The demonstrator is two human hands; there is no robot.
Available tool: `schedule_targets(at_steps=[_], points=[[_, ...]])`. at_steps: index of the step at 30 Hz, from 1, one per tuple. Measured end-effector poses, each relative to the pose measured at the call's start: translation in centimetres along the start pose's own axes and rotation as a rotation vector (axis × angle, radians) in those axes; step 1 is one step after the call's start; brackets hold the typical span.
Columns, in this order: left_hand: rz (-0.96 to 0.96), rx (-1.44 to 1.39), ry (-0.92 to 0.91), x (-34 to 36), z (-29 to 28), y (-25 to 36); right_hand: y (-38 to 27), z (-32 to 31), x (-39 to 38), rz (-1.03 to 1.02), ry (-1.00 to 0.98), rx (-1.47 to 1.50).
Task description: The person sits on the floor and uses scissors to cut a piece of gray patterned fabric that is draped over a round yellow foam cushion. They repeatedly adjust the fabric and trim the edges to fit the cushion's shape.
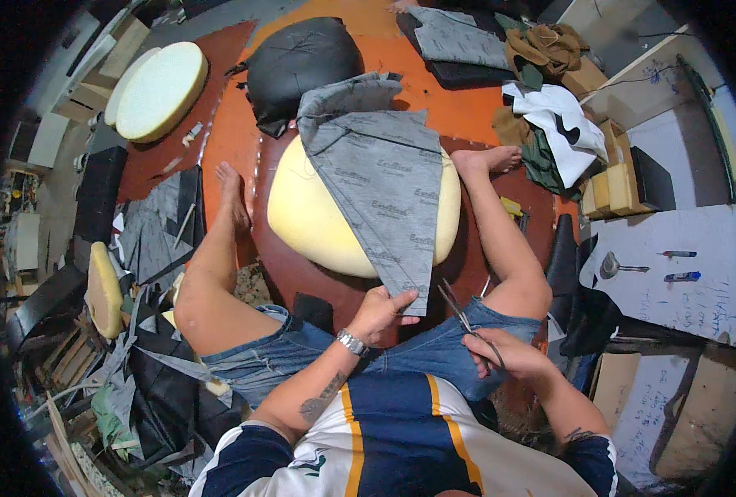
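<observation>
My left hand [376, 318] pinches the narrow lower end of a grey printed fabric piece [384, 182]. The fabric stretches up and away from me, over a large rounded yellow foam cushion [306, 219] between my legs, and its far end is bunched. In my right hand [500, 354] is a pair of scissors [457, 308], fingers wrapped round the handles. The blades point up and left, just right of the fabric's lower tip and apart from it. Beyond the foam sits a black stuffed cushion [302, 70].
Round pale foam discs [165, 91] lie at the far left. Black and grey scraps [157, 219] spread along my left side. Folded grey fabric [463, 41] and a white cloth bundle [558, 132] are at the far right. Pens [683, 277] rest on a white marked board [658, 240].
</observation>
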State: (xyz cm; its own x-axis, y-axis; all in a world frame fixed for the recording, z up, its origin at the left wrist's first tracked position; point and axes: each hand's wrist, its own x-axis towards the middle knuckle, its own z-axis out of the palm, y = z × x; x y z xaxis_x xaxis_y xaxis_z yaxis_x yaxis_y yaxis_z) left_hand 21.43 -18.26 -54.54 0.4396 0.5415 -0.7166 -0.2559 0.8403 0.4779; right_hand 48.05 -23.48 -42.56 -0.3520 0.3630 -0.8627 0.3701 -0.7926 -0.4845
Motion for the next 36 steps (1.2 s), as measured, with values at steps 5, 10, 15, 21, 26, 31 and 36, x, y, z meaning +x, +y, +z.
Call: schedule_targets(at_steps=[5, 10, 15, 21, 26, 31, 36], points=[[-0.087, 0.086, 0.023, -0.9, 0.0, 0.9, -1.3, 0.3, 0.3, 0.056, -0.078, -0.126], [-0.121, 0.094, -0.018, -1.2, -0.4, 1.2, -2.5, 0.8, 1.5, 0.041, -0.100, -0.152], [-0.158, 0.072, -0.038, -1.7, -0.5, 1.7, -3.4, 1.3, 2.4, 0.023, -0.063, -0.148], [-0.187, 0.090, -0.044, -1.8, -0.6, 2.0, -3.1, 1.7, 3.3, 0.053, -0.016, -0.132], [-0.198, 0.068, -0.052, -1.8, -0.5, 2.1, -2.4, 1.7, 3.4, 0.045, 0.048, -0.222], [-0.227, 0.092, -0.028, -2.4, 0.1, 2.9, -1.8, 2.1, 3.0, -0.042, 0.091, -0.189], [-0.231, 0.097, -0.059, -2.6, 0.1, 3.1, -1.9, 2.4, 4.3, -0.012, 0.076, -0.121]])
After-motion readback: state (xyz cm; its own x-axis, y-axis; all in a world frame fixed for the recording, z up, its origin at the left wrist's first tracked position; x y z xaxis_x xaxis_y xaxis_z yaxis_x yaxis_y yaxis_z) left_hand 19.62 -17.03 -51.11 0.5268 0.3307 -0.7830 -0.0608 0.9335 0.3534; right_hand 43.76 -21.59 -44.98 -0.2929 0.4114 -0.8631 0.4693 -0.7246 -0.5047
